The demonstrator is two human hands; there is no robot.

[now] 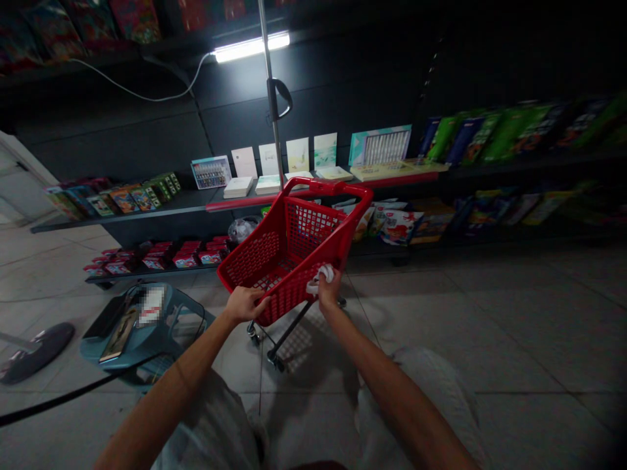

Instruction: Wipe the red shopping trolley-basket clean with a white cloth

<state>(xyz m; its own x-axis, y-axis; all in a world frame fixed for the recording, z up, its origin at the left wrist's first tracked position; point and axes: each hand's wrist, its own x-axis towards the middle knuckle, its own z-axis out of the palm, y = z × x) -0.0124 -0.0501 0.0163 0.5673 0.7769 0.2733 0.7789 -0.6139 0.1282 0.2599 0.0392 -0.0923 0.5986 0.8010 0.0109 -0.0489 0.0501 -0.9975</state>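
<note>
A small red plastic shopping cart on wheels stands tilted on the tiled floor in front of me. My left hand is closed on the near rim of its basket. My right hand is closed on a crumpled white cloth and presses it against the basket's near right side. Both forearms reach out over my knees.
Dark shelves with books, cards and boxed goods run along the wall behind the cart. A teal stool with a phone on it sits at the left. A fan base lies at far left. A metal pole rises behind the cart.
</note>
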